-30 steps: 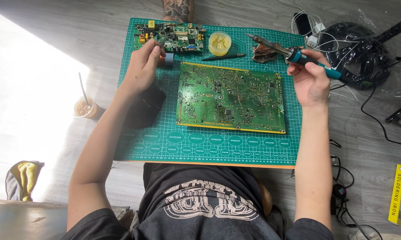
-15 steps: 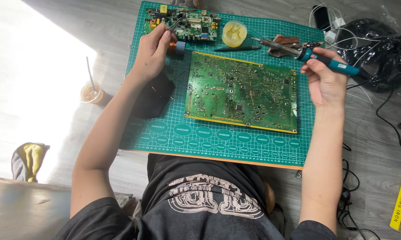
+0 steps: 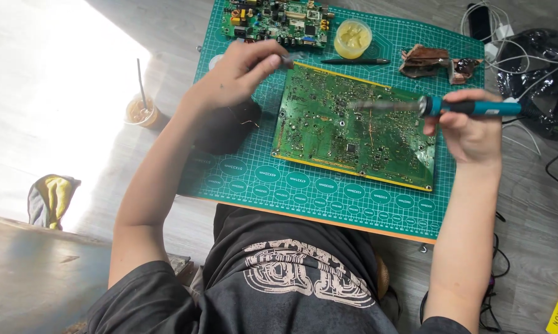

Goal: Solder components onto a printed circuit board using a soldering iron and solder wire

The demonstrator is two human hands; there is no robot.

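Note:
A large green circuit board (image 3: 328, 133) lies on a teal cutting mat (image 3: 303, 185). My right hand (image 3: 471, 130) grips a teal-handled soldering iron (image 3: 477, 109) whose blurred metal tip reaches left over the board's middle. My left hand (image 3: 238, 74) hovers at the board's upper left corner and pinches a thin grey piece, likely solder wire (image 3: 289, 59), between thumb and fingers. A dark shadow of that hand falls on the mat below it.
A smaller populated circuit board (image 3: 279, 18), a round tub of yellow paste (image 3: 353, 37), a black pen-like tool (image 3: 353, 61) and a brown scorched pad (image 3: 436, 62) lie along the mat's far edge. Cables (image 3: 532, 49) pile at right. A drink cup with straw (image 3: 141, 110) stands left.
The soldering iron swung down from the mat's far edge to over the large board. My left hand drew back from the small board toward the large board's corner, holding the thin grey piece.

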